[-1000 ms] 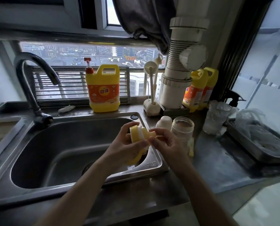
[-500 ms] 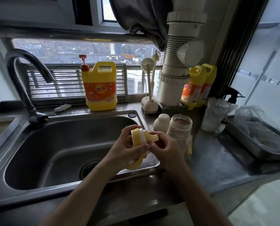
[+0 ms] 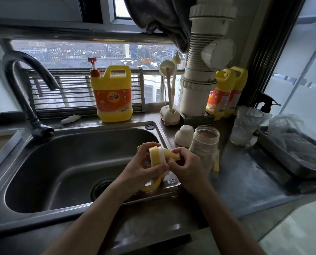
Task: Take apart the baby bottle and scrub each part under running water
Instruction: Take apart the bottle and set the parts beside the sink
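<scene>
Disassembly proceeds over the right front corner of the sink (image 3: 160, 130). Left hand (image 3: 142, 172) is clamped round the yellow handled collar (image 3: 155, 157), apparently to steady it. Right hand (image 3: 187, 167) pinches the piece on its right side, judged to be working an insert free. The collar sits between both hands. Bottle body (image 3: 204, 144) stands open at the counter's sink edge, white cap (image 3: 183, 135) beside it, likely awaiting scrubbing. Faucet (image 3: 22, 80) shows no visible flow.

head view looks forward and down, close over the sink (image 3: 43, 181) toward the window (image 3: 70, 52).
</scene>
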